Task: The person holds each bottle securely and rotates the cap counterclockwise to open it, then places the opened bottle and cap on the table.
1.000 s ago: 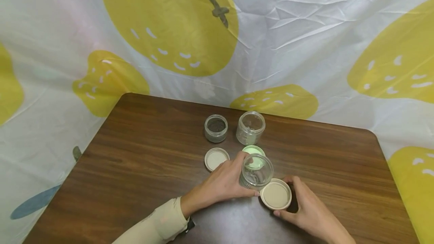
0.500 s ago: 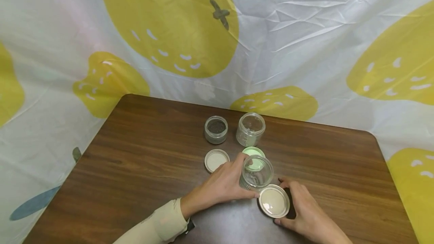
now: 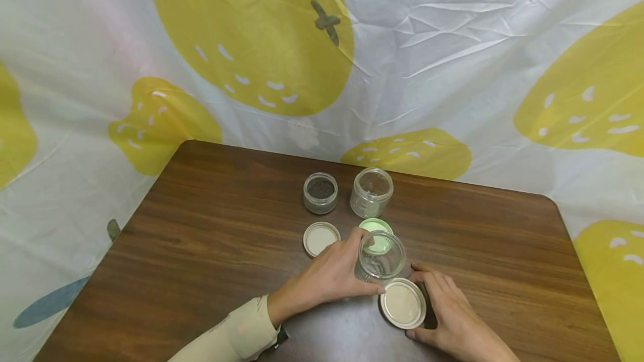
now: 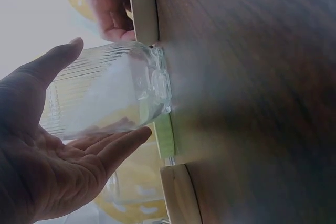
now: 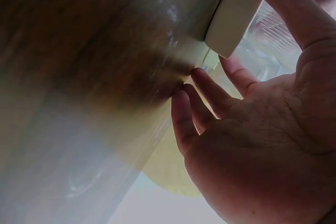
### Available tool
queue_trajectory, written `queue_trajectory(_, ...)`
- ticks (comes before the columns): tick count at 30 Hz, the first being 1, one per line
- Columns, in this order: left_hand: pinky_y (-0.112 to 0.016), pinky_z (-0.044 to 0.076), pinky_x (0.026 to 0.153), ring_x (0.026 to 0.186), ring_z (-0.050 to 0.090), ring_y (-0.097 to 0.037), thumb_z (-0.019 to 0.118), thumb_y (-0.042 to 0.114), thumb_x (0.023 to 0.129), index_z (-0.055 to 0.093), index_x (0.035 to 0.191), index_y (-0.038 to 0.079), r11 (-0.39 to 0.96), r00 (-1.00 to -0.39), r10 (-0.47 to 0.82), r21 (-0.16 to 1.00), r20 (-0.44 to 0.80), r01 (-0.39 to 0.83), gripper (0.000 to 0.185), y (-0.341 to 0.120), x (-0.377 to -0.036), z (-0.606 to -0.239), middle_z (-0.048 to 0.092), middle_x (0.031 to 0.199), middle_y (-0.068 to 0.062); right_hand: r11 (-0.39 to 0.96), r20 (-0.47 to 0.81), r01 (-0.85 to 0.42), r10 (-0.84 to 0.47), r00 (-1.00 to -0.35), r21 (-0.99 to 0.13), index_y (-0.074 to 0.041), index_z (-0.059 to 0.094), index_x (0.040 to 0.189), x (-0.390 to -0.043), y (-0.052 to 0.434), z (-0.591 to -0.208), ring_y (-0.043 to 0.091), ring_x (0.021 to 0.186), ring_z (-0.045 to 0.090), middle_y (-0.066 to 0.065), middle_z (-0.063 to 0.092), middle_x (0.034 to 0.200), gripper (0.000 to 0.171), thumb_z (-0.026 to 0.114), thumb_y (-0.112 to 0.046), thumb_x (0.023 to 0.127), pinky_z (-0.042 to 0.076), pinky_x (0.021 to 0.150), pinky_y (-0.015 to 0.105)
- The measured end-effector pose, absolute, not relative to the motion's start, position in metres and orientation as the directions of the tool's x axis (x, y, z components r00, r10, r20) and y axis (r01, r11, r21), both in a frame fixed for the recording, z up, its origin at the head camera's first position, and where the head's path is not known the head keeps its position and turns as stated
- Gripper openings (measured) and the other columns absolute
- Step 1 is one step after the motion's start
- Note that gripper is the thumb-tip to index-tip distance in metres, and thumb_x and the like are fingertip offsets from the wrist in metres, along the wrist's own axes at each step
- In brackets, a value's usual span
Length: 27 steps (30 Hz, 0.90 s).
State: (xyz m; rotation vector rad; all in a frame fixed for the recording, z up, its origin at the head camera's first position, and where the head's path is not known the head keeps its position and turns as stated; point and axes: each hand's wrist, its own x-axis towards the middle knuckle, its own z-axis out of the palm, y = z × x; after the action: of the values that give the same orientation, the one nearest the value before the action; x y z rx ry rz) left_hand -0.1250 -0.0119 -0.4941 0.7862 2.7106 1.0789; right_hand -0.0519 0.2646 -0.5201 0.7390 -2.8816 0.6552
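Note:
My left hand [image 3: 334, 272] holds a clear, ribbed glass jar [image 4: 100, 85], its thumb on one side and its fingers on the other. The jar's mouth faces up, and its base is right at the tabletop. Beside it my right hand [image 3: 455, 309] has thumb and forefinger at opposite sides of a round beige lid [image 3: 402, 303]. That lid lies on the table with its hollow inner side up; its edge [image 5: 231, 17] shows in the right wrist view. My other right fingertips [image 5: 181, 98] rest by the tabletop. A green lid [image 3: 376, 228] sits behind the held jar, partly covered by it.
At the back stand a short glass jar with dark contents [image 3: 321, 191] and a taller clear jar [image 3: 372, 191]. Another beige lid [image 3: 321, 238] lies left of the green one, partly behind my left hand. Patterned cloth [image 3: 427, 60] hangs along the table's [image 3: 226, 211] far edge.
My right hand has brought the beige lid down toward the table's near side and slightly left, setting it flat just in front of the glass jar. My left hand and its jar have stayed put.

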Motion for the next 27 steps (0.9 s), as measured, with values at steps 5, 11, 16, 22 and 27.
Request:
queue_trajectory(5, -0.032, 0.060, 0.085, 0.102, 0.074, -0.019, 0.094, 0.056, 0.071, 0.044, 0.144, 0.018, 0.617, -0.858, 0.508, 0.661, 0.080, 0.427, 0.096, -0.011, -0.125, -0.494, 0.075, 0.116, -0.007, 0.789, 0.192, -0.475, -0.435, -0.880, -0.389, -0.022, 0.059, 0.130, -0.052, 0.264, -0.519, 0.024, 0.129, 0.057, 0.005, 0.059, 0.147, 0.090, 0.103, -0.041, 0.054, 0.050, 0.098, 0.050)
queue_trajectory(11, -0.037, 0.060, 0.090, 0.111, 0.073, -0.022, 0.093, 0.062, 0.069, 0.037, 0.153, 0.021, 0.629, -0.863, 0.499, 0.653, 0.075, 0.421, 0.108, -0.011, -0.125, -0.494, 0.074, 0.122, -0.008, 0.798, 0.173, -0.463, -0.431, -0.886, -0.385, -0.020, 0.057, 0.135, -0.052, 0.263, -0.520, 0.027, 0.130, 0.056, 0.007, 0.056, 0.150, 0.096, 0.103, -0.044, 0.054, 0.050, 0.099, 0.053)
queue_trajectory(16, -0.039, 0.060, 0.091, 0.116, 0.071, -0.023, 0.090, 0.069, 0.069, 0.030, 0.160, 0.025, 0.641, -0.864, 0.496, 0.637, 0.084, 0.429, 0.117, -0.013, -0.124, -0.492, 0.069, 0.135, -0.007, 0.798, 0.170, -0.465, -0.434, -0.885, -0.383, -0.015, 0.052, 0.147, -0.052, 0.261, -0.520, 0.026, 0.131, 0.054, 0.005, 0.056, 0.149, 0.103, 0.097, -0.057, 0.064, 0.048, 0.100, 0.054)
queue_trajectory(22, -0.044, 0.060, 0.088, 0.116, 0.071, -0.023, 0.074, 0.078, 0.078, 0.013, 0.167, 0.038, 0.619, -0.857, 0.495, 0.632, 0.146, 0.466, 0.115, -0.024, -0.122, -0.481, 0.059, 0.151, 0.000, 0.783, 0.186, -0.443, -0.404, -0.896, -0.437, -0.013, 0.049, 0.152, -0.052, 0.262, -0.513, 0.023, 0.132, 0.053, 0.002, 0.058, 0.148, 0.093, 0.090, -0.051, 0.079, 0.037, 0.108, 0.028)
queue_trajectory(27, -0.046, 0.060, 0.090, 0.119, 0.070, -0.025, 0.075, 0.071, 0.081, 0.013, 0.168, 0.036, 0.587, -0.841, 0.472, 0.618, 0.265, 0.523, 0.112, -0.039, -0.128, -0.469, 0.056, 0.154, -0.002, 0.773, 0.194, -0.393, -0.342, -0.919, -0.498, -0.010, 0.041, 0.159, -0.055, 0.266, -0.498, 0.027, 0.138, 0.047, 0.008, 0.054, 0.154, 0.085, 0.085, -0.035, 0.090, 0.017, 0.110, 0.003)
